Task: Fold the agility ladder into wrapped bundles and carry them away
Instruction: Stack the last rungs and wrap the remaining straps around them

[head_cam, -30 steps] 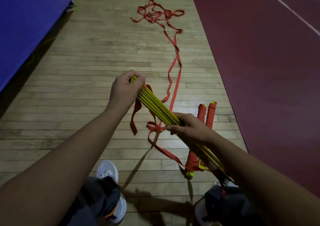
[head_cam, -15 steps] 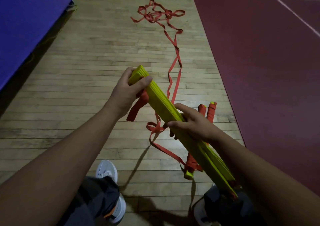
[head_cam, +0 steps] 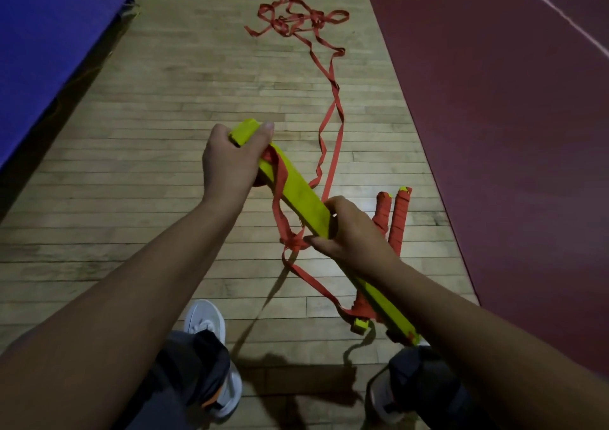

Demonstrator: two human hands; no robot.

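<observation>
Two hands (head_cam: 230, 162) (head_cam: 352, 235), one rung stack (head_cam: 298, 192), two wrapped bundles (head_cam: 398, 222)

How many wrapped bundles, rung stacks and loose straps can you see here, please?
wrapped bundles: 2
rung stack: 1
loose strap: 1
Total: 4

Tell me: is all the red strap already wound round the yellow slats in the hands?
No: a long run of red strap trails from the yellow slats across the wooden floor to a loose tangle.
</observation>
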